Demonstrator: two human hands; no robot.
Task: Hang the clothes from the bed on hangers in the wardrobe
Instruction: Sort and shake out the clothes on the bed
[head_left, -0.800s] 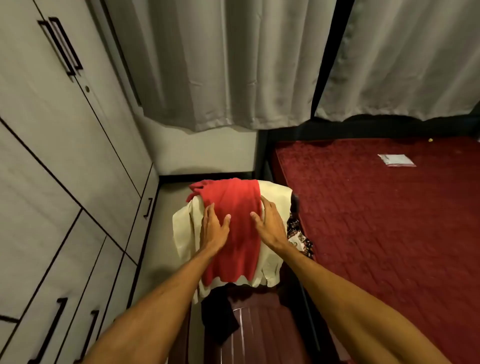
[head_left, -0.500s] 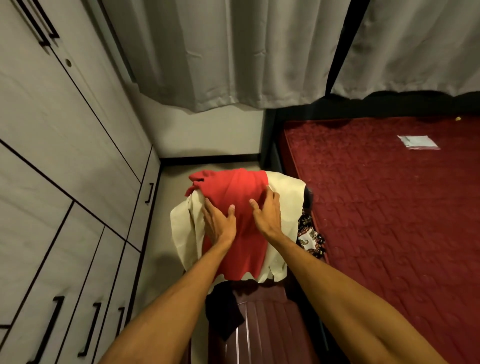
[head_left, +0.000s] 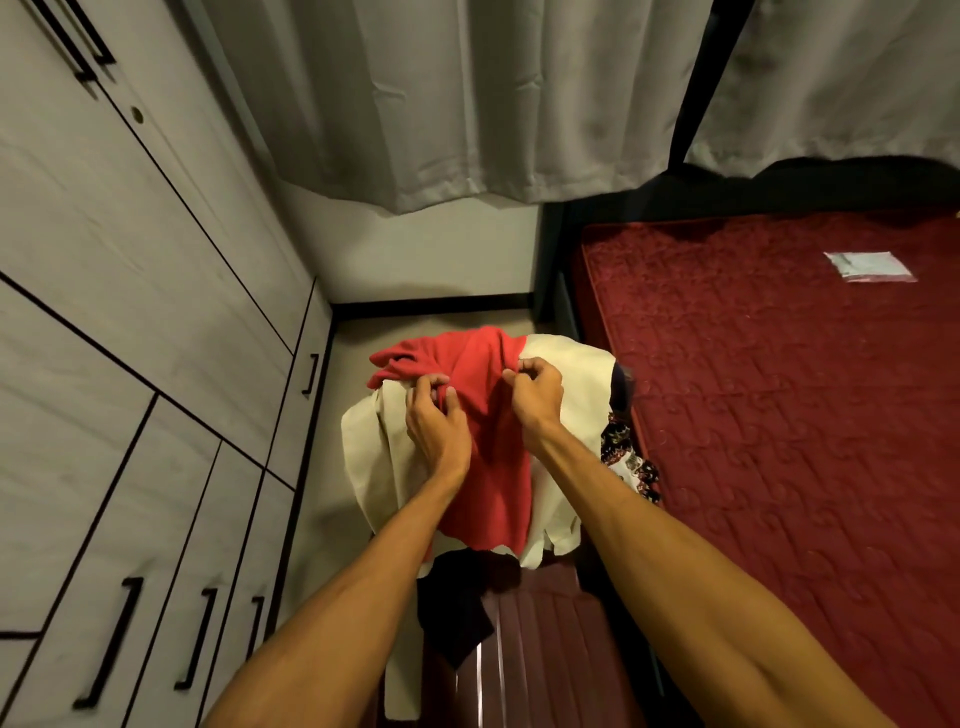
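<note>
Picking-up step, looks like. Left hand (head_left: 438, 421) and right hand (head_left: 536, 397) both pinching bunched folds of the soft red knit garment (head_left: 488, 467), draped on top of a cream cloth (head_left: 571, 374) over a dark maroon chair (head_left: 524, 639), between the grey panelled wardrobe (head_left: 130, 312) and the quilted red bed (head_left: 779, 415). Probably next: lift clear without dragging the cream layer, then open a closed wardrobe door. No hanger in sight.

- nothing readable anywhere tbh
- the small clear packet (head_left: 870, 266) lying on the bed (head_left: 779, 415) might carry print, but it's way too small and blurry to make out
</note>
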